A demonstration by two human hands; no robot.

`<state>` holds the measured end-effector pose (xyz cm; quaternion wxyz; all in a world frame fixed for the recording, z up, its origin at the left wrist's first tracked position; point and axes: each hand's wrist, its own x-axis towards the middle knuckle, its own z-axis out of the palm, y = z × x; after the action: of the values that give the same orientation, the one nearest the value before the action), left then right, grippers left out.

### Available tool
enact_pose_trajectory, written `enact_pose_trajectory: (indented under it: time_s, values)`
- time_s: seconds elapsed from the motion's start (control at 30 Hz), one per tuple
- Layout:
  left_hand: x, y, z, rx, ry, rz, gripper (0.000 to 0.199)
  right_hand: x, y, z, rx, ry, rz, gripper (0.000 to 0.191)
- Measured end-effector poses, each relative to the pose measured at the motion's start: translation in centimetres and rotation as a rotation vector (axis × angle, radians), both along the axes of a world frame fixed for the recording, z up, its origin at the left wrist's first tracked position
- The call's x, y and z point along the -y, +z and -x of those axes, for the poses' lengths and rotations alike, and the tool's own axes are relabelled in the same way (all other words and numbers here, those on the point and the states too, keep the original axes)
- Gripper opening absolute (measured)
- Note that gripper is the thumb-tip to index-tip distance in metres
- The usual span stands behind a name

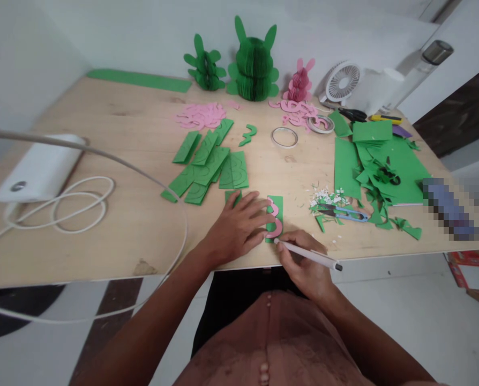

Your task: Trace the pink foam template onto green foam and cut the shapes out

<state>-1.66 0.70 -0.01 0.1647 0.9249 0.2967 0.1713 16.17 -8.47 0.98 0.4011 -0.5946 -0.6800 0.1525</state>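
A white box point(42, 169) sits at the far left of the bench point(143, 118). Next comes a loose pile of folded green cards point(205, 171), overlapping at slants, several marked with dark curved outlines. A small green piece point(232, 198) lies just below the pile, partly covered by the left hand point(233, 228). That hand is flat and open, fingers spread, grasping nothing; its fingertips reach the template point(278, 228) and the card point(279, 205) under it. The card is a narrow green strip, its long side running away from the person, near the front edge of the bench and between the two hands. The template on it is pink, thin and flat, formed as two rounded curves in a row, both bulging to the right; the nearer curve is larger. Green shows around it, though fingers hide part of its left side. The pen point(311, 255), white with a dark end, slants with its tip at the card's near end. The right hand point(309, 273) is closed around it. Farther right lie blue-handled snips point(350, 213) and crumpled green scraps point(378, 210).
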Motion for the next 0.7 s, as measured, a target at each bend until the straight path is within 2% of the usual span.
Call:
enact_pose_trajectory:
  time_s: [0.7]
  values:
    - [0.00,-0.26,0.08,-0.003,-0.004,-0.005,0.031,0.15,-0.02,-0.84,-0.071,-0.035,0.050,0.008]
